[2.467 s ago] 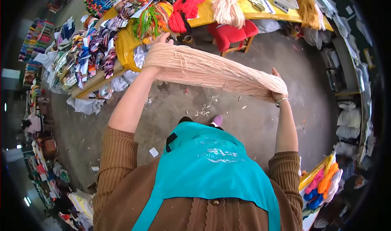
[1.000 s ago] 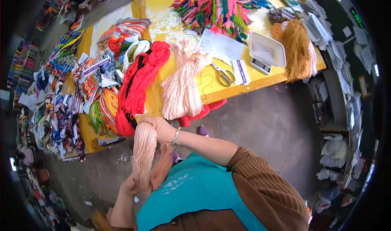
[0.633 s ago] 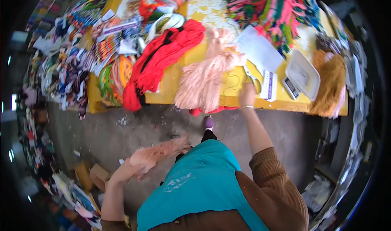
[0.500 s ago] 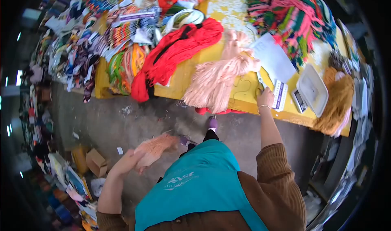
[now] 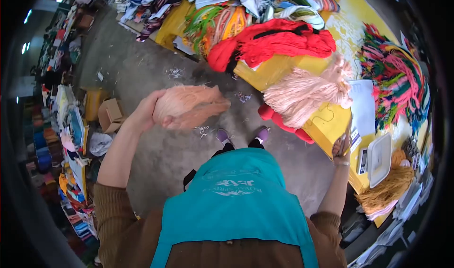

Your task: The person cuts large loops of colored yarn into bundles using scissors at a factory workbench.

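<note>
My left hand is closed around one end of a peach yarn bundle, held out over the floor at the left; its far end is blurred. At the table's front edge, my right hand grips what look like scissors, their blades pointing up the frame and partly smeared. Beyond it, a pale pink yarn bundle lies on the yellow table, its loose ends over the edge. A white paper sheet and a printed label strip lie beside my right hand.
Red skeins and a multicoloured bundle lie on the table. To the right are a white tray, a small scale and brown yarn. An open cardboard box stands on the floor at left, near shelves of yarn.
The view has turned, shifting the table to the right. My left hand has swung the peach bundle up and outward. My right hand has lifted the scissors from beside the paper to the table edge.
</note>
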### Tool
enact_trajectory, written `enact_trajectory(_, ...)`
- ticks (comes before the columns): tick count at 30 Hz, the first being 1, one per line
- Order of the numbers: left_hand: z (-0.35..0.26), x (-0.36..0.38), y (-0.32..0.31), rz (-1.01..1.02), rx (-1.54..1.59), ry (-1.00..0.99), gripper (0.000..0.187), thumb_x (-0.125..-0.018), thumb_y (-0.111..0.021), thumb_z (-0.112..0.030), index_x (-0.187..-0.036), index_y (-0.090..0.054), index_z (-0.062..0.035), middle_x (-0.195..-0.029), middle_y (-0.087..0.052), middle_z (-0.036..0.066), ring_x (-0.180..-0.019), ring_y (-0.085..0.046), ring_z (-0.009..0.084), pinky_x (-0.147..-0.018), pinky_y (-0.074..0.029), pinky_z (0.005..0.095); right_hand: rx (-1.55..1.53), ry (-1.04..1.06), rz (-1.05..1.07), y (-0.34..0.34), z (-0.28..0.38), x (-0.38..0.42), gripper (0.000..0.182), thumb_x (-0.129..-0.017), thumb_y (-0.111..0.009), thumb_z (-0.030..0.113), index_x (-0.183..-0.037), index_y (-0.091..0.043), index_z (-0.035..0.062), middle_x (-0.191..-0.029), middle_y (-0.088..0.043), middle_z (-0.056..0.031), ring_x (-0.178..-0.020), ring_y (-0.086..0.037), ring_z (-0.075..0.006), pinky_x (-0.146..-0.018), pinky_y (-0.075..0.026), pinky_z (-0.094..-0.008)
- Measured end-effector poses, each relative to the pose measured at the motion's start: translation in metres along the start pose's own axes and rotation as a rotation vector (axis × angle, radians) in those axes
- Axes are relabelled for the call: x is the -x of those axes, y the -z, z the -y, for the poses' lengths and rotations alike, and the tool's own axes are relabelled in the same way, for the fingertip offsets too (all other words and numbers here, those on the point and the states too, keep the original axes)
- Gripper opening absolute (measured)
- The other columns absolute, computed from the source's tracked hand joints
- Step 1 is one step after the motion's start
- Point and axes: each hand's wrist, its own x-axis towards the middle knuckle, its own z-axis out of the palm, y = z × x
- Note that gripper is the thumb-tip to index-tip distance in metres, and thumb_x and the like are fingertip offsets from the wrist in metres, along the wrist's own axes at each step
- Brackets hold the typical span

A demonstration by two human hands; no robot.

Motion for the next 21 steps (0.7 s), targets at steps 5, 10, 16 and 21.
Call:
enact_trajectory(5, -0.026, 0.001, -0.009, 0.214, -0.043, -0.022, 0.052, -0.101, -0.037, -0.047, -0.112, -0.057, 0.0005, -0.072, -0.063, 0.011, -0.037, -0.050, 0.0186, -0.035, -0.042, 0.0287, 0.079, 0.106, 0.373, -0.063, -0.100, 0.091, 0.042, -0.093, -0.053, 0.055, -0.098, -0.057, 0.0131, -0.073, -0.058, -0.0019, -0.055, -0.054, -0.0130, -0.046, -0.045, -0.0277)
enact_trajectory(10, -0.042, 0.002, -0.024, 0.243, -0.080, -0.055, 0.056, -0.101, -0.034, -0.053, -0.108, -0.057, -0.0020, -0.066, -0.060, 0.008, -0.034, -0.043, 0.0138, -0.031, -0.035, 0.0238, 0.598, -0.699, 0.847, -0.164, -0.193, 0.109, 0.056, -0.094, -0.056, 0.049, -0.128, -0.051, 0.0054, -0.122, -0.057, -0.0109, -0.109, -0.059, -0.0215, -0.094, -0.047, -0.0436)
enact_trajectory(16, -0.050, 0.021, -0.036, 0.294, -0.255, -0.078, 0.060, -0.100, -0.034, -0.055, -0.112, -0.057, -0.0008, -0.068, -0.060, 0.007, -0.035, -0.042, 0.0107, -0.035, -0.038, 0.0243, 0.326, -0.856, 1.342, -0.246, -0.260, 0.153, 0.093, -0.081, -0.051, 0.076, -0.136, -0.044, 0.0022, -0.112, -0.054, -0.0090, -0.105, -0.052, -0.0210, -0.098, -0.041, -0.0363)
enact_trajectory(21, -0.038, 0.051, -0.046, 0.293, -0.332, -0.034, 0.063, -0.099, -0.032, -0.058, -0.110, -0.057, -0.0008, -0.059, -0.057, 0.004, -0.033, -0.042, 0.0104, -0.031, -0.033, 0.0232, 0.145, -0.854, 1.499, -0.283, -0.278, 0.173, 0.097, -0.076, -0.050, 0.082, -0.134, -0.045, 0.0048, -0.108, -0.051, -0.0063, -0.102, -0.050, -0.0178, -0.093, -0.041, -0.0327)
